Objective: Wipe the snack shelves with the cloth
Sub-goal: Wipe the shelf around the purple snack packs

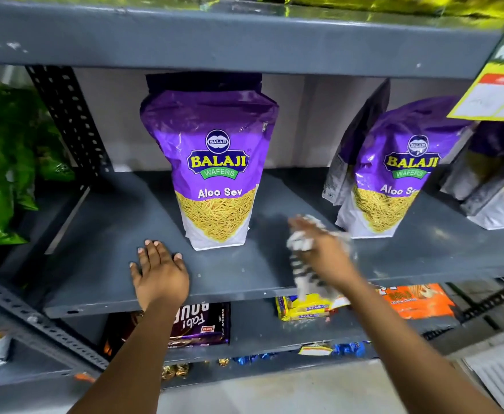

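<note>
A grey metal shelf (101, 234) fills the middle of the view. My left hand (158, 271) rests flat on its front part, fingers spread, holding nothing. My right hand (324, 249) is blurred with motion and grips a white and dark patterned cloth (303, 264) that hangs over the shelf's front edge. A purple Balaji Aloo Sev bag (215, 162) stands upright just behind and between my hands. A second purple bag (394, 174) stands to the right of the cloth.
More purple bags (495, 180) crowd the far right under a yellow price sign (495, 85). Green snack bags (3, 162) sit left of the perforated upright (71, 121). Biscuit packs (304, 307) and an orange pack (418, 300) lie on the shelf below.
</note>
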Demonstrator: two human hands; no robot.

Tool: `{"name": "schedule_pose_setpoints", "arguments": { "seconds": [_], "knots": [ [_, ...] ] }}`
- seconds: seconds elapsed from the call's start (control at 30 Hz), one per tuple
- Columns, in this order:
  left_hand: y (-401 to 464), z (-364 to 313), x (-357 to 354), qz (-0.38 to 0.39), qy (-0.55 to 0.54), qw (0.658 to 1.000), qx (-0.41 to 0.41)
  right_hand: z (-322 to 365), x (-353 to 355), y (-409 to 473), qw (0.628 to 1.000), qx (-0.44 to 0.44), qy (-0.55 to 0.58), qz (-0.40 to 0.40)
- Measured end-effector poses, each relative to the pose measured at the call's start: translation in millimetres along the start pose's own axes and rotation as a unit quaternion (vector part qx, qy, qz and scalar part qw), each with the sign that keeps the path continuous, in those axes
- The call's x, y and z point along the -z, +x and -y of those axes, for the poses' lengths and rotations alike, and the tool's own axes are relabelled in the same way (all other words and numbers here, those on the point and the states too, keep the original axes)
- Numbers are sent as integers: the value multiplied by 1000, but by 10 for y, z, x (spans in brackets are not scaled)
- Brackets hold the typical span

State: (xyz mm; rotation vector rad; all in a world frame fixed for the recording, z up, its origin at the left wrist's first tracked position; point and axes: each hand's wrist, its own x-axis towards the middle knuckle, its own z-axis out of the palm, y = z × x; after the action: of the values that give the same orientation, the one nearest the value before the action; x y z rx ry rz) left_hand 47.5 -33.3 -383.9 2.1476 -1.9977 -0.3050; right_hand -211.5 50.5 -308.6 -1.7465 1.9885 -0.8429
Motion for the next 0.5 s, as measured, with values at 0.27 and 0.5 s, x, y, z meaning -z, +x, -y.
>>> {"name": "schedule_pose_setpoints", "arguments": {
  "seconds": [0.27, 0.5],
  "knots": [
    [-12, 1, 26, 2, 4, 1000, -4, -228, -475, -252, 982, -1, -108, 154],
    [4, -9, 5, -8, -6, 1000, 0, -11, -322, -104, 997, -78, 6, 27]
  ]
}}
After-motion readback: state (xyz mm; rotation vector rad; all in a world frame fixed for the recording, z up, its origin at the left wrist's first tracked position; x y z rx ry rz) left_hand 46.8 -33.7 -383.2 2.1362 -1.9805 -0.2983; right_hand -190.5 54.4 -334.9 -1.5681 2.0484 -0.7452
